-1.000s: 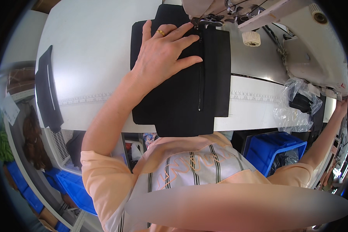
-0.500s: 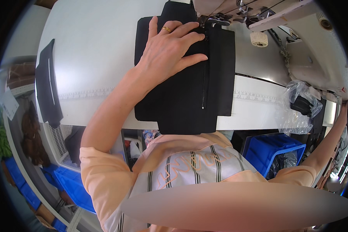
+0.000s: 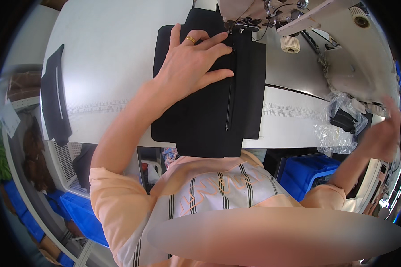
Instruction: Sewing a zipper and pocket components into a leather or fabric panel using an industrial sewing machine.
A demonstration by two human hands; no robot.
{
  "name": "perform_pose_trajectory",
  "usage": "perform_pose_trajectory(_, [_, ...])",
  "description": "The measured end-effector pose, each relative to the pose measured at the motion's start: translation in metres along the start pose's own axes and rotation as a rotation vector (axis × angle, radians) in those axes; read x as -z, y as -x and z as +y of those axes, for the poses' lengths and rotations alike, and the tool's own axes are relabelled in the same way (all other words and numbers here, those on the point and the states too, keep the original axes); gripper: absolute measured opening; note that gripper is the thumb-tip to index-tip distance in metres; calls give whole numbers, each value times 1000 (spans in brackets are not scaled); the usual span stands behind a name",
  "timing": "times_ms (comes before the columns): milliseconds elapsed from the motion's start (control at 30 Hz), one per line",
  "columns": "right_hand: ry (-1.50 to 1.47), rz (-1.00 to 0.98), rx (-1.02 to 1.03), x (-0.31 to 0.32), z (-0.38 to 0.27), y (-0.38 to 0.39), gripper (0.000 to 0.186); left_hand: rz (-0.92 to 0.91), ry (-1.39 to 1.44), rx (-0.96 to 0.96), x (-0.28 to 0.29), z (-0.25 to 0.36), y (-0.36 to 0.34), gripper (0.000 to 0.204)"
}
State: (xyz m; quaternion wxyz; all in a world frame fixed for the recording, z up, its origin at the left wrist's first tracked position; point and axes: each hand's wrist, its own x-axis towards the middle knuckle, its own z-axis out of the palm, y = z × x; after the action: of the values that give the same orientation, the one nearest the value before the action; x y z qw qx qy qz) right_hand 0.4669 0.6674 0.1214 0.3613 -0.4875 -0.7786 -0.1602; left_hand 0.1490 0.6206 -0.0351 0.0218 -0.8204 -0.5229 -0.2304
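Note:
A black fabric panel (image 3: 196,124) with notched corners lies on the white table, its near end hanging over the front edge. Along its right part runs a zipper (image 3: 229,102). My left hand (image 3: 189,64) rests flat on the panel's upper part, fingers spread, the fingertips close to the zipper. Just beyond them is the needle area (image 3: 231,30) of a sewing machine (image 3: 361,66); whether the presser foot bears on the cloth I cannot tell. My right hand (image 3: 387,131) is at the far right beside the machine, smeared by motion, its fingers unclear.
A dark fabric strip (image 3: 54,98) with a pale slit lies at the table's left. A clear plastic bag (image 3: 336,133) with a black item sits near the right front. Blue bins (image 3: 292,175) stand below the table, and a white basket (image 3: 67,167) is at left.
The panel has slid slightly toward me and left, with my left hand still flat on it. My right hand has come down from the machine's far right side and shows more fully.

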Motion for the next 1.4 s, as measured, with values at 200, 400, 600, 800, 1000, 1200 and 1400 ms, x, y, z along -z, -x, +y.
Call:
perform_pose_trajectory(200, [-257, -403, 692, -129, -58, 45, 41, -12, 33, -9, 2, 8, -2, 42])
perform_pose_trajectory(400, [189, -360, 882, -173, -77, 34, 52, 5, 44, 2, 3, 7, 0, 41])
perform_pose_trajectory(600, [-372, -506, 839, -182, -32, 39, 23, 35, 47, 0, 3, 9, -1, 41])
perform_pose_trajectory(800, [-808, -397, 329, -173, -37, 53, 12, 44, 20, -4, 3, 8, 0, 41])
perform_pose_trajectory(1000, [-1160, -782, -63, -172, -46, 55, 17, -6, -9, 5, 3, 10, 0, 44])
perform_pose_trajectory(1200, [-770, -661, -14, -133, -21, 60, 13, -23, -8, 32, 4, 10, 2, 45])
perform_pose_trajectory(1400, [-548, -649, -43, -105, 34, 72, 12, 19, -17, -3, 2, 9, 0, 45])
